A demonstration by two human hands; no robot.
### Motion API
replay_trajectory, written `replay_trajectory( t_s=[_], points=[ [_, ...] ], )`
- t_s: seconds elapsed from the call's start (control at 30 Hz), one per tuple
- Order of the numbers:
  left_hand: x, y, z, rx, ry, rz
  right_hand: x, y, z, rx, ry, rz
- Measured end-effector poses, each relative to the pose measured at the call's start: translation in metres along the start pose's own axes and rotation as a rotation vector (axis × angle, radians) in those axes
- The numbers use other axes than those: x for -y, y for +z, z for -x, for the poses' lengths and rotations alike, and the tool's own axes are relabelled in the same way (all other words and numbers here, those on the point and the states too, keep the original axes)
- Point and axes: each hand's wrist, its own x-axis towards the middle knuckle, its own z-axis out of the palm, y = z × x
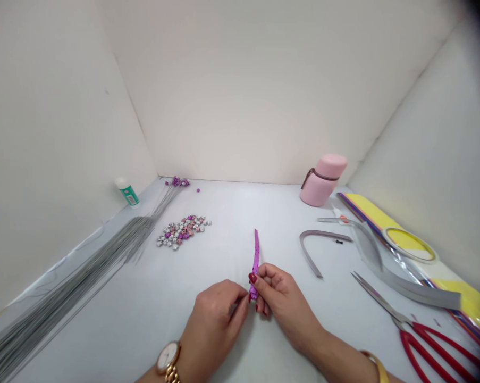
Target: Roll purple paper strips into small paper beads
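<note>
Pinching a purple strip [256, 254], left hand [219, 314] and right hand [283, 298] have fingers [264, 289] narrow; pink flask [318, 187] is capped.

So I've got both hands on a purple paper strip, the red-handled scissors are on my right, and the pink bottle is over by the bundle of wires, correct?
Not quite: the head view shows the pink bottle on the right, with the bundle of wires away on the left.
</note>
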Motion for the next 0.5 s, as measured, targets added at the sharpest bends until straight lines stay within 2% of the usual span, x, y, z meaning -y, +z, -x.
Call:
replay_trajectory(
  t_s=[0.17,0.27,0.33,0.5],
  points=[
    [0.0068,0.0046,-0.0010,-0.023,0.266,-0.171,0.0000,0.0017,-0.0004,0.018,0.024,-0.014],
    [0.0050,0.0056,-0.0016,0.002,0.321,-0.141,-0.0007,0.0022,-0.0005,0.026,0.022,-0.015],
    [0.0019,0.0052,-0.0020,-0.012,0.254,-0.052,-0.0014,0.0021,-0.0002,0.024,0.008,-0.009],
    [-0.0017,0.0064,-0.0037,-0.073,-0.081,0.371,-0.0031,0.0012,0.0007,0.009,-0.033,0.004]
  ],
)
